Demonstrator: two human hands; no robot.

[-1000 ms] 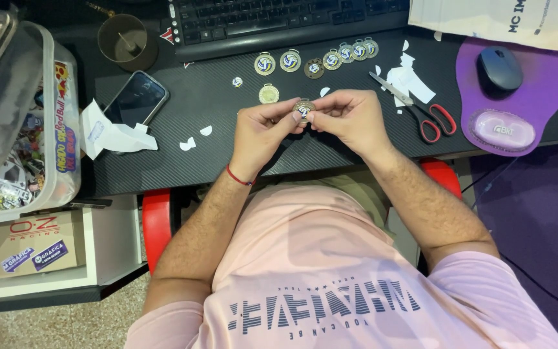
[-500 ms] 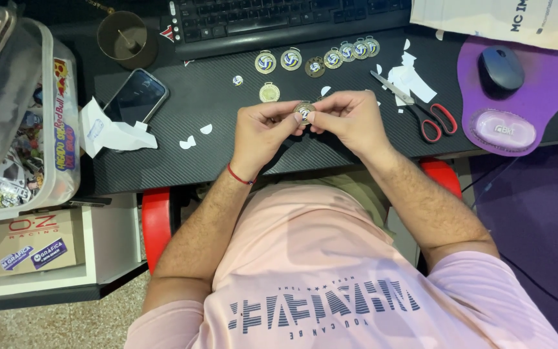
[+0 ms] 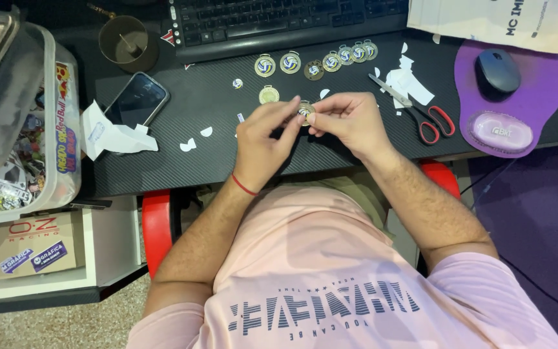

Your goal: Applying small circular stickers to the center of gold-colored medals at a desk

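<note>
Pinching a small round medal between them, the left hand and right hand meet just above the dark counter. The fingers of both hands are clamped on the medal's rim, though it is too small to tell exactly which fingertips touch it. One gold medal lies just beyond the left hand, and a row of medals with ball stickers lines the keyboard's near edge. Red-handled scissors rest among white paper scraps to the right, near a purple mouse pad. A phone lies well to the left.
</note>
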